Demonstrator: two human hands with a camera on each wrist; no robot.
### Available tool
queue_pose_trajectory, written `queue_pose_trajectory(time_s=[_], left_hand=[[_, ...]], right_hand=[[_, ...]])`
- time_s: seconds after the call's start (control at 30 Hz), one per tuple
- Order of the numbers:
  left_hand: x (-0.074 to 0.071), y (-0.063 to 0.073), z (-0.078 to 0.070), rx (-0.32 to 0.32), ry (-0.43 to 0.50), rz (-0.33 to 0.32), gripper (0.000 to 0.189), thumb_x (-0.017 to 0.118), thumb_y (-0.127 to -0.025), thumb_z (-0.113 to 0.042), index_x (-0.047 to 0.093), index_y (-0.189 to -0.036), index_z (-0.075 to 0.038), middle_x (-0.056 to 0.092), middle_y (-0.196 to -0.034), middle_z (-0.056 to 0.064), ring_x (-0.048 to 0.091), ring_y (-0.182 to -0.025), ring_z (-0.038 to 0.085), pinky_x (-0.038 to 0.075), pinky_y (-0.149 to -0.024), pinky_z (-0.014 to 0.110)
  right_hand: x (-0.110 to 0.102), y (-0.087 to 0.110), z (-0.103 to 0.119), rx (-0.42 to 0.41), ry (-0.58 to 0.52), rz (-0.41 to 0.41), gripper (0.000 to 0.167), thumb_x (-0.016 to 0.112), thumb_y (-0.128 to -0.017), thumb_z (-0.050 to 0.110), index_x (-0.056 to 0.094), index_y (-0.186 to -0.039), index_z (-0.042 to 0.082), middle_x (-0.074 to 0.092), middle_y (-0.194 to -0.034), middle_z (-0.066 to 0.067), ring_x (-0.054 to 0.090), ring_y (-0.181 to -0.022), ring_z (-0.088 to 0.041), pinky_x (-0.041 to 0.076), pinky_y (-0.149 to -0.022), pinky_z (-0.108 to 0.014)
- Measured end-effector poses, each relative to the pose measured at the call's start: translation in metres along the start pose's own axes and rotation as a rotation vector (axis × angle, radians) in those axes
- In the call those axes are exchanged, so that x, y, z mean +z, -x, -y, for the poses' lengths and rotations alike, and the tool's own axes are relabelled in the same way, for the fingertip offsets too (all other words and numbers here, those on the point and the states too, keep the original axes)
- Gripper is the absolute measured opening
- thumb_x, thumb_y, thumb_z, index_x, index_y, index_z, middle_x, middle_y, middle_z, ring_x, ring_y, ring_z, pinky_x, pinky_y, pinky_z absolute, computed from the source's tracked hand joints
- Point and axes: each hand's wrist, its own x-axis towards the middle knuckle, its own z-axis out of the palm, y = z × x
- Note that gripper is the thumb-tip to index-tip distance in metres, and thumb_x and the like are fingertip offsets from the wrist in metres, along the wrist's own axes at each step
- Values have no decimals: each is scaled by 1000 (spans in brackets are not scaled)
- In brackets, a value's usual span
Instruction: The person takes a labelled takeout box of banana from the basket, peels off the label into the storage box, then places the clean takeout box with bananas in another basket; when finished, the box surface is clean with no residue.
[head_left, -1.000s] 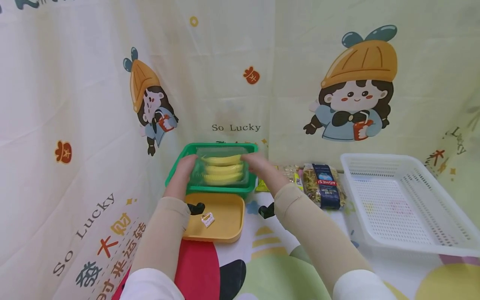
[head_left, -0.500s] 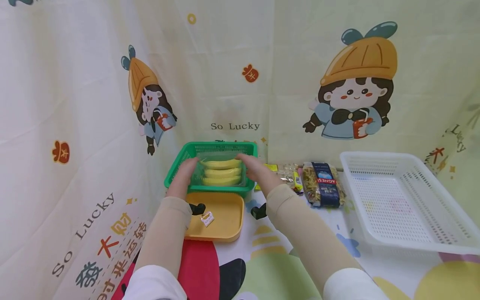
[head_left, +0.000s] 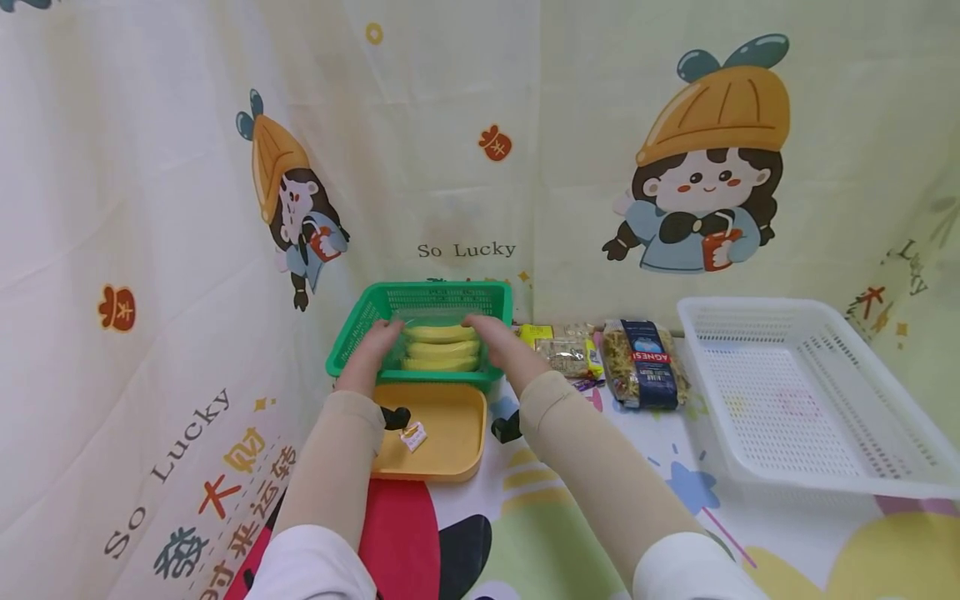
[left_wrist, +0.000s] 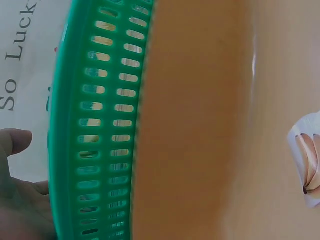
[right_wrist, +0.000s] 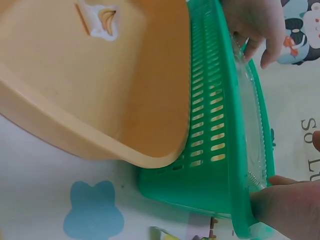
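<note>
A clear plastic box (head_left: 437, 316) with several yellow bananas (head_left: 441, 350) in it sits inside the green slotted basket (head_left: 450, 377). My left hand (head_left: 369, 357) holds the box's left side, and my right hand (head_left: 508, 350) holds its right side; both thumbs reach over its top corners in the head view. Seen from the right wrist, the left hand (right_wrist: 255, 22) bends its fingers down at the box's far end, while the right hand (right_wrist: 290, 202) lies over the basket's near rim. The left wrist view mostly catches the basket wall (left_wrist: 70, 165), which hides the box.
Against the basket's front stands a shallow orange-yellow tray (head_left: 457, 437) with a banana label (head_left: 413, 436) inside. To the right lie small snack packets (head_left: 566, 357), a bag of pasta (head_left: 645, 363) and a white slotted basket (head_left: 847, 483). Printed cloth (head_left: 442, 183) hangs close behind.
Both hands have come slightly down and towards me with the box, lowering it further into the green basket. The right hand has also shifted left. The camera has turned a little.
</note>
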Motion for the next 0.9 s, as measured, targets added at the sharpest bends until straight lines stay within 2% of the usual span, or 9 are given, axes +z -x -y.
queue_pose_trajectory(time_s=[0.2,0.43,0.53,0.67,0.77,0.9], left_hand=[[4,4,1,26,-70,-43,73,31,-104,-45,4,-159,-6,4,-166,19,10,-152,41,18,-122,56],[7,5,-2,89,-142,-93,72,29,-104,-43,6,-158,-2,10,-165,22,12,-151,42,19,-122,55],[7,5,-5,157,-182,-121,71,32,-103,-41,10,-158,-2,13,-164,22,14,-151,42,20,-122,55],[6,11,-15,290,-291,-174,66,36,-103,-37,22,-156,-1,21,-161,24,19,-149,43,22,-121,57],[9,23,-26,375,-379,-209,62,39,-103,-36,30,-154,-2,24,-160,25,22,-148,44,22,-120,58],[20,45,-43,474,-519,-227,61,40,-103,-39,33,-153,-5,24,-160,25,20,-147,47,20,-119,62]], right_hand=[[2,-2,-3,-26,36,-26,54,53,-98,29,46,-146,6,26,-162,-9,25,-149,-29,23,-123,-50],[1,2,-8,-129,164,-36,57,51,-99,29,39,-151,9,25,-164,-9,21,-151,-31,24,-122,-49],[-7,8,-9,-164,221,-17,57,51,-99,32,39,-152,13,28,-163,-6,22,-151,-30,24,-122,-49],[-29,19,-9,-208,281,26,51,50,-101,33,46,-149,17,36,-159,-7,29,-148,-32,28,-121,-50],[-48,33,-8,-249,379,29,50,49,-101,33,46,-149,19,36,-159,-8,32,-147,-33,30,-119,-52],[-74,59,-9,-315,595,-11,55,48,-101,40,39,-153,23,31,-162,-7,29,-148,-35,29,-117,-59]])
